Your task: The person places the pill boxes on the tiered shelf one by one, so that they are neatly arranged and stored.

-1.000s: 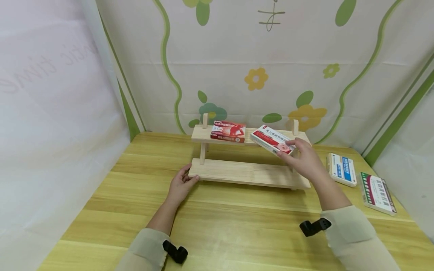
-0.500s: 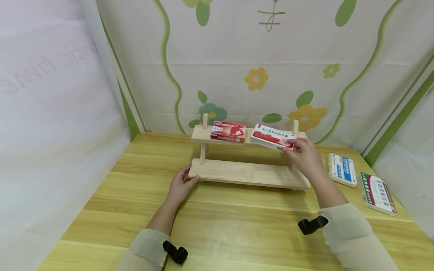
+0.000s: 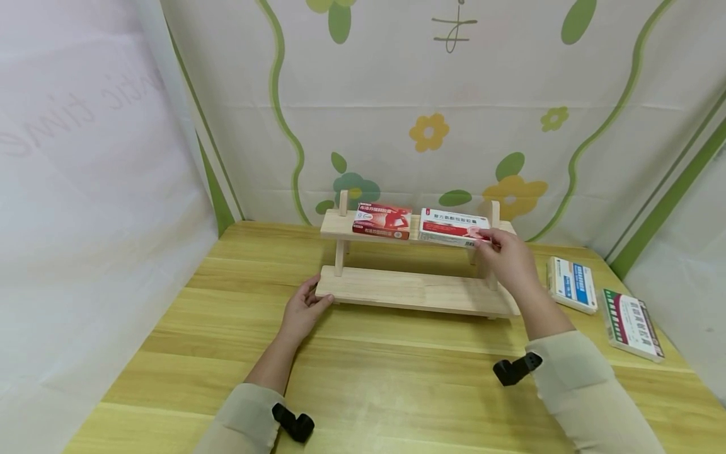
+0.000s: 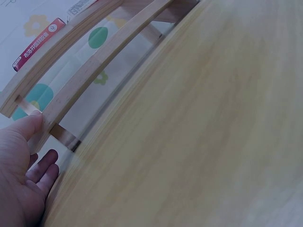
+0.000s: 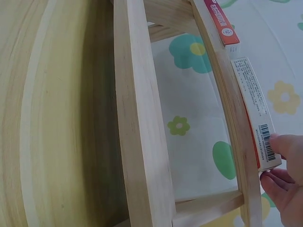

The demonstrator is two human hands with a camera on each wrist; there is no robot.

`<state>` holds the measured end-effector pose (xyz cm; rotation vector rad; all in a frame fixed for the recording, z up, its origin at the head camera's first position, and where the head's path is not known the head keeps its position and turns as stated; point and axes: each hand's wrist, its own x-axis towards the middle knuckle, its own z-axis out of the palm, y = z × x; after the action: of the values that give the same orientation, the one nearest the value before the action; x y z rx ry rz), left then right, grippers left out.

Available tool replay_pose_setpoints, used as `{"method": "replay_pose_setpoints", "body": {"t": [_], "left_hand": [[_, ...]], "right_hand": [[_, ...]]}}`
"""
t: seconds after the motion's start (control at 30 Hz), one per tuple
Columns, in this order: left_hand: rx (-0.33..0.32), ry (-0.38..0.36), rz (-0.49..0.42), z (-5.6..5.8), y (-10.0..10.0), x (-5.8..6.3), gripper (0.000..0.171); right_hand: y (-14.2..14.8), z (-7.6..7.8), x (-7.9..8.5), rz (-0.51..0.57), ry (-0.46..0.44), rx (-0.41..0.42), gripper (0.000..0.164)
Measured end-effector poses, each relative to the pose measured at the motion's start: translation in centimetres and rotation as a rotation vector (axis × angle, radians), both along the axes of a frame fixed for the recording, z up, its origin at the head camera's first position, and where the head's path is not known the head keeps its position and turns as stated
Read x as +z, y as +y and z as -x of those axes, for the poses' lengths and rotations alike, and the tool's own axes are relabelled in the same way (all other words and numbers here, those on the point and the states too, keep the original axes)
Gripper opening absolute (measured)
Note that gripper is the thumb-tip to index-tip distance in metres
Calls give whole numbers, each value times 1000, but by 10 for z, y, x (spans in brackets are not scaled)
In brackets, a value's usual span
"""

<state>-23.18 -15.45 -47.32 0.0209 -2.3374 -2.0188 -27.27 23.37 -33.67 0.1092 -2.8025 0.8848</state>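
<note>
Now holds the flat white-and-red cardboard medicine box (image 3: 455, 226) lengthwise along the upper board (image 3: 336, 224) of the pale two-tier wooden rack (image 3: 420, 292), having swung it out of the slant of a second ago. No longer lets its right end jut toward the near side; instead sets the long side roughly parallel with the board's near edge, just to the right of the mostly red cardboard box (image 3: 382, 221), with a narrow gap between. Seems, by this turn, to bring the box close to a settled place: judging by the right wrist view, rests it on the board already, with the release not yet done. Keeps the right grip (image 3: 510, 260) pinched on the box's right end, thumb against the near face. Keeps the left grip (image 3: 302, 312) holding the left end of the lower board (image 3: 386, 285), unmoved, so probably steadies the rack. Leaves two more untouched on the wood-grained surface (image 3: 374, 378), right of the rack: the white-and-blue cardboard box (image 3: 571, 284) and, nearer and further right, the green, white and maroon cardboard box (image 3: 633, 323).
</note>
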Motion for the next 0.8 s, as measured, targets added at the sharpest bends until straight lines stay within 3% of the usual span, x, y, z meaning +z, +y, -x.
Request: {"method": "replay_pose_setpoints", "body": {"t": [0.23,0.37,0.63,0.8], "left_hand": [[-4,55,14,-1,-1,-2,66],[-7,29,-1,-1,0,0,65],[-11,-3,-18,-2,1,3,67],[-2,-6,-2,-3,1,4,66]], "right_hand": [[-1,6,-3,7,23,-11,44],[-1,7,-3,18,8,-14,44],[6,-2,1,168,-56,-12,65],[20,-8,0,188,-68,-45,73]]}}
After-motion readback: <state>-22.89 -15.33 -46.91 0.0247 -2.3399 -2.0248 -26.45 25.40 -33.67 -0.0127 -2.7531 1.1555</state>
